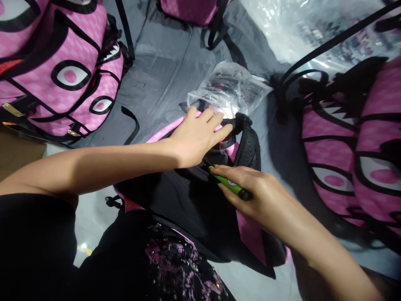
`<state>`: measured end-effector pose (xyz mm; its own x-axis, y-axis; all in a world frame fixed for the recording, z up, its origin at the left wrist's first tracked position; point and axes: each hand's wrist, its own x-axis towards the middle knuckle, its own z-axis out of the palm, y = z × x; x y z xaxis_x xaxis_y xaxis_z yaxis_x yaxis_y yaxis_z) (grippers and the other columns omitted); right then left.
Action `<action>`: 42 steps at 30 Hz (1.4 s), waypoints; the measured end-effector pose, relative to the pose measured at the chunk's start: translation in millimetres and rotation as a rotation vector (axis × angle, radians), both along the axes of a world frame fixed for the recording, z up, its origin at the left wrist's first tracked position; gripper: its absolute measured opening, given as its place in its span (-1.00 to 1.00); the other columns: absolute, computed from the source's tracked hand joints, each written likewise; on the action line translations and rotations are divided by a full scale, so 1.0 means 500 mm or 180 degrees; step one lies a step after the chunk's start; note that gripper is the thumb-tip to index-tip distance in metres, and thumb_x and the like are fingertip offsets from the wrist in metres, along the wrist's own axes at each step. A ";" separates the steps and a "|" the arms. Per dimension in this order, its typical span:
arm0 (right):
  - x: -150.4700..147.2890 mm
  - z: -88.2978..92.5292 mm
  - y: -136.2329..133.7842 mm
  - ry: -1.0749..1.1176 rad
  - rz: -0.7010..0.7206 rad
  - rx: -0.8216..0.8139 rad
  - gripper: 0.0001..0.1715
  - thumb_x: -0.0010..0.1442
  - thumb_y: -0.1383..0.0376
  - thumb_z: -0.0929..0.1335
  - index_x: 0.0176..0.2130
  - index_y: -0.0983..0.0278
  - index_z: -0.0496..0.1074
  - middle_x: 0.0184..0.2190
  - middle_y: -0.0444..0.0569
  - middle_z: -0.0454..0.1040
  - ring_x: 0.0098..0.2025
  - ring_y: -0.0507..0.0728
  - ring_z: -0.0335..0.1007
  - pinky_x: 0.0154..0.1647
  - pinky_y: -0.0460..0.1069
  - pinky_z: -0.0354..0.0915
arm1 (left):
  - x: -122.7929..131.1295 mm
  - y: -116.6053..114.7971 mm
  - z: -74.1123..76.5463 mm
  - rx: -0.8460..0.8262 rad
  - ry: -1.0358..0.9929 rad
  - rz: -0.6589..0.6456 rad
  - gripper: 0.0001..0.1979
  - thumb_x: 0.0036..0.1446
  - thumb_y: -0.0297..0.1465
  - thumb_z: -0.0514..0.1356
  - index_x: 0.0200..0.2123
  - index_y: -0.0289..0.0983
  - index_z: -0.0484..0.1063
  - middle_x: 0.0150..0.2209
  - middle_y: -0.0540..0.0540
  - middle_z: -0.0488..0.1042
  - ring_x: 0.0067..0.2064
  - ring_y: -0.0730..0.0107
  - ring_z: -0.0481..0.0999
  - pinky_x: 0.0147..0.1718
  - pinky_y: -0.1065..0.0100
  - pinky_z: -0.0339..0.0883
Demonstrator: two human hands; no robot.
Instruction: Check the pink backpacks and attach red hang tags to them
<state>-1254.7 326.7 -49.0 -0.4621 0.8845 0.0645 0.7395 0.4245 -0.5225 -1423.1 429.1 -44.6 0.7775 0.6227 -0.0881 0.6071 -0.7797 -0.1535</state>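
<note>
A black and pink backpack [188, 200] lies across my lap with its black padded side up. My left hand [199, 136] rests on its upper edge, fingers spread, close to a clear plastic bag [228, 90] with small printing. Just below it, my right hand [250, 188] grips a slim green tool with a black end [230, 182]. Its tip points at the backpack near my left palm, and I cannot make out what kind of tool it is. A black padded strap [249, 146] stands up beside both hands.
Pink backpacks with eye prints [70, 77] stand at the left. More pink backpacks [332, 154] sit at the right, and part of another pink bag [191, 10] shows at the top. Clear plastic sheeting [313, 35] covers the upper right. Grey sheet [156, 71] lies underneath.
</note>
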 end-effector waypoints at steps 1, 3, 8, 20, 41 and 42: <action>-0.001 0.001 0.000 -0.0021 -0.0025 -0.0011 -0.67 0.24 0.42 0.30 -0.02 0.32 0.50 -0.09 0.02 0.59 -0.14 0.16 0.57 -0.12 0.02 0.53 | -0.001 0.000 0.000 0.0015 0.0004 -0.0005 -0.24 0.14 -0.25 0.18 0.35 -0.18 -0.04 0.31 -0.21 0.10 0.23 -0.07 0.12 0.14 0.04 0.04; -0.001 -0.001 0.000 0.0011 -0.0065 0.0029 -0.67 0.25 0.42 0.29 -0.01 0.31 0.50 -0.08 0.02 0.58 -0.12 0.17 0.56 -0.09 0.03 0.52 | -0.002 0.001 0.001 0.0049 0.0008 -0.0026 -0.26 0.15 -0.27 0.16 0.35 -0.20 -0.02 0.30 -0.22 0.11 0.22 -0.04 0.14 0.13 0.05 0.05; -0.001 -0.007 -0.006 0.0017 -0.0199 0.0072 -0.66 0.23 0.39 0.29 -0.02 0.29 0.50 -0.08 0.00 0.58 -0.12 0.19 0.57 -0.11 0.05 0.52 | -0.003 0.000 0.006 0.0025 0.0038 -0.0025 -0.26 0.15 -0.28 0.17 0.35 -0.19 -0.02 0.32 -0.22 0.09 0.23 -0.03 0.14 0.12 0.06 0.05; -0.030 -0.014 -0.030 0.0661 -0.0659 -0.0179 -0.69 0.26 0.32 0.29 -0.04 0.25 0.50 -0.12 -0.02 0.59 -0.14 0.16 0.55 -0.09 0.04 0.47 | -0.029 0.032 0.065 -0.0917 0.0570 0.0118 0.21 -0.14 -0.22 0.39 0.40 -0.01 -0.36 0.44 -0.17 -0.43 0.34 -0.21 -0.09 0.13 0.00 0.15; -0.044 -0.025 -0.042 0.0599 -0.0217 0.0196 -0.68 0.22 0.32 0.29 -0.06 0.24 0.53 -0.31 -0.03 0.60 -0.34 0.13 0.51 -0.20 0.07 0.40 | -0.051 0.005 0.059 -0.0440 0.0952 0.0548 0.32 -0.17 -0.41 0.41 0.39 -0.04 -0.53 0.41 -0.35 -0.28 0.18 -0.11 0.23 0.02 0.10 0.33; -0.042 -0.025 -0.040 0.0608 -0.0231 0.0196 -0.68 0.23 0.32 0.28 -0.06 0.23 0.53 -0.30 -0.03 0.60 -0.33 0.14 0.51 -0.19 0.07 0.41 | -0.054 0.009 0.056 -0.0432 0.0922 0.0477 0.27 -0.13 -0.44 0.38 0.39 -0.05 -0.51 0.40 -0.34 -0.23 0.17 -0.07 0.26 0.01 0.13 0.33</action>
<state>-1275.8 306.9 -61.7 -0.3716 0.9066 0.1999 0.6592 0.4093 -0.6308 -1450.0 433.4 -16.6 0.6090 0.6955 -0.3814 0.6626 -0.7104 -0.2373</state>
